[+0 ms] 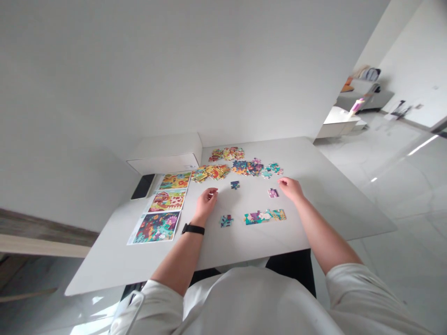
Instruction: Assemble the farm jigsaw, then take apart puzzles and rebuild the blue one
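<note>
My left hand [206, 201], with a black watch on its wrist, rests on the white table [331, 200] with fingers curled loosely; I see nothing in them. A dark blue puzzle piece [235, 184] lies just right of its fingertips. My right hand [291, 188] rests on the table with fingers bent, beside a purple piece [273, 192]. Nearer to me lie a joined strip of pieces [264, 216] and a single blue-green piece [226, 220]. Heaps of loose colourful pieces [237, 167] lie beyond both hands.
Three picture cards [164, 207] lie in a column on the table's left. A white box [167, 153] stands at the back left against the wall, with a black phone [143, 186] beside it. Tiled floor and a low white table lie to the right.
</note>
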The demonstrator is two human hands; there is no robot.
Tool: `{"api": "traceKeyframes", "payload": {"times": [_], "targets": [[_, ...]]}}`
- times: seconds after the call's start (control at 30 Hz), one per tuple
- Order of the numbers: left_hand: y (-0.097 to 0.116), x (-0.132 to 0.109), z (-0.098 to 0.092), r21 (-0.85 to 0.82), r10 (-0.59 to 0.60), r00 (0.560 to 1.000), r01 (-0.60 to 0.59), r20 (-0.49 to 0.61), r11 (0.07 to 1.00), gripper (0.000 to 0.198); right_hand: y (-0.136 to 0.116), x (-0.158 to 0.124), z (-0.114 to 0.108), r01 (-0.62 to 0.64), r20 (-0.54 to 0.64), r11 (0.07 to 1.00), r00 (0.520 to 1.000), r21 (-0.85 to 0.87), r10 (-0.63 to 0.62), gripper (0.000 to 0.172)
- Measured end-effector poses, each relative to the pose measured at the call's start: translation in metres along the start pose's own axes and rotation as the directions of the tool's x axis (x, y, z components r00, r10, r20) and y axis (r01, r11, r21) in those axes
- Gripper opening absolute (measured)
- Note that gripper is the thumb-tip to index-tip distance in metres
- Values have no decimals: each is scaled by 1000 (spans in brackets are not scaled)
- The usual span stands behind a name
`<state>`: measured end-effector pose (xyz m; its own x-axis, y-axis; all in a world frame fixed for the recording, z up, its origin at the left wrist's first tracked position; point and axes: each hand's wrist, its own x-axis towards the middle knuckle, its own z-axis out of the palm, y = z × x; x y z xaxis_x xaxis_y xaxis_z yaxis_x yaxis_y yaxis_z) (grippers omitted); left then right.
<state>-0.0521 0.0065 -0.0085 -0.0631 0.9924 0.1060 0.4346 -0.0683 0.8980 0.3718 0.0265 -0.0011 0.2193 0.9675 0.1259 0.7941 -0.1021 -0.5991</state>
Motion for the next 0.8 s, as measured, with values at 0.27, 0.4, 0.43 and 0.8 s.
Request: {"api": "traceKeyframes", "payload": {"times": [0.27,0.4,0.43,0.8], "targets": [[-5,0,2,66,66,997,-67,29,996,38,11,-14,10,44,-144,990,989,132,-25,28],[1,-2,2,87,93,995,-94,23,992,35,11,-13,12,45,-161,988,987,146,-21,28],[2,-2,1,84,90,996,-91,22,992,35,11,-13,12,45,-163,988,986,146,-21,29],[6,-3,0,77,48,998,-50,33,996,36,-4,1,-3,51,-28,986,999,160,-47,33]]}}
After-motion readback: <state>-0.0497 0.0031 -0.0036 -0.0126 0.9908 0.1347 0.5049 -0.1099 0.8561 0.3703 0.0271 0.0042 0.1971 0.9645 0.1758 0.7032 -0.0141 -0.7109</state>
